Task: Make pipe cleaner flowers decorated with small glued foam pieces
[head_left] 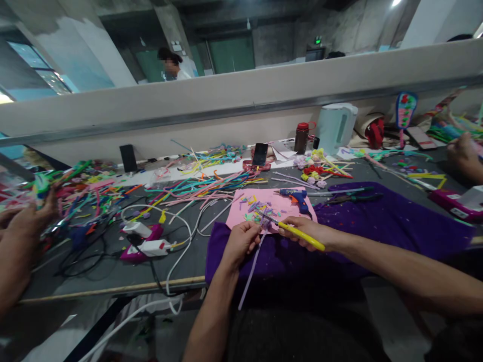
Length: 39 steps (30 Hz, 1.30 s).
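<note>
Bottle: we see a dark bottle (301, 138) with a red cap standing near the partition; what it holds we cannot tell.
Kettle: a pale kettle (335, 126) stands just right of the bottle, lid down, contents hidden.
Left hand: our left hand (241, 242) is curled, thumb and fingertips pinching the upper end of a lilac pipe cleaner (251, 269).
Pipe cleaner: it hangs down from the pinch past the table edge — its top meets the scissor blades over the pink sheet (241, 211).
Right hand: our right hand (307, 232) is closed around the yellow-handled scissors (290, 229); the blades seem slightly parted at the pipe cleaner's tip, though the view is too small to be sure.
Arm pose: both forearms reach in from below, wrists resting over the purple cloth (377, 221), hands close together.
Sheet: coloured clippings lie scattered on it — a blue glue gun (298, 197) rests at its right edge.
Neighbours: another person's hand (22, 221) at far left holds coloured stems; another hand (466, 153) rests at far right.
</note>
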{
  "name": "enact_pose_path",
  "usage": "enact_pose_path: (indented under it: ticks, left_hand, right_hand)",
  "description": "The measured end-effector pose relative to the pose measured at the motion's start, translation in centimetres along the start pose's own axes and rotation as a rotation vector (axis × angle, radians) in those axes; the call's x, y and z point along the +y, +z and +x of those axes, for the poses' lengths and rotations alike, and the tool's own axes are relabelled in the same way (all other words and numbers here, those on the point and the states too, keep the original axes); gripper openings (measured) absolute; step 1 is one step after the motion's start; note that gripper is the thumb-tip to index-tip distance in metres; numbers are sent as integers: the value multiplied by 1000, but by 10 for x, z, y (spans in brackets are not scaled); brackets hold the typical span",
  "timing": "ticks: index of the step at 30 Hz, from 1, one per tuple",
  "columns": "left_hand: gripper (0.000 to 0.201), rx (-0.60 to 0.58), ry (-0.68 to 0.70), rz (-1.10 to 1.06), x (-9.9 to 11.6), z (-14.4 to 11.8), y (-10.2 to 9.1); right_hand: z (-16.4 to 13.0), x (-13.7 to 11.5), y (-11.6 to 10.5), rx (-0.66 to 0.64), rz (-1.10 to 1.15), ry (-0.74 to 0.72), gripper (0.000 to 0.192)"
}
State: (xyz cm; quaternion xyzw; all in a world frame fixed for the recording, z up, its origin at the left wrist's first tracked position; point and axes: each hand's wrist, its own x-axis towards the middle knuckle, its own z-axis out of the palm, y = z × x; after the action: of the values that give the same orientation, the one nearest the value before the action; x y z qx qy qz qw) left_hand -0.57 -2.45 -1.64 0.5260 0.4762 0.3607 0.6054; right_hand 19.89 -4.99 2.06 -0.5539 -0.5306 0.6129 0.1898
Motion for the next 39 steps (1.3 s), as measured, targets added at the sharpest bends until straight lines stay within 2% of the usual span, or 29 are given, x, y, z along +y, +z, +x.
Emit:
enact_pose_path:
  ticks: [7, 12, 17, 23, 27, 31, 36, 39]
  left_hand:
    - [31, 34, 16, 0, -2, 2, 1]
    - [28, 36, 34, 10, -4, 2, 1]
    - [26, 60, 26, -75, -2, 2, -1]
    - [29, -34, -6, -211, 1, 2, -5]
    - [27, -98, -27, -191, 1, 1, -5]
    - [24, -101, -45, -154, 2, 0, -3]
    - [29, -71, -19, -83, 3, 1, 0]
    - [29, 59, 38, 58, -1, 3, 3]
  right_hand:
    - [1, -2, 0, 6, -11, -17, 19]
    - [-5, -5, -2, 20, -2, 29, 21]
    - [-17, 0, -4, 22, 45, -7, 31]
    - [-36, 1, 8, -45, -177, -122, 49]
    - [-38, -9, 15, -19, -290, -169, 47]
    - [-29, -9, 19, 16, -266, -223, 39]
    - [-19, -4, 19, -16, -121, -138, 29]
    - [-12, -2, 14, -74, -24, -28, 29]
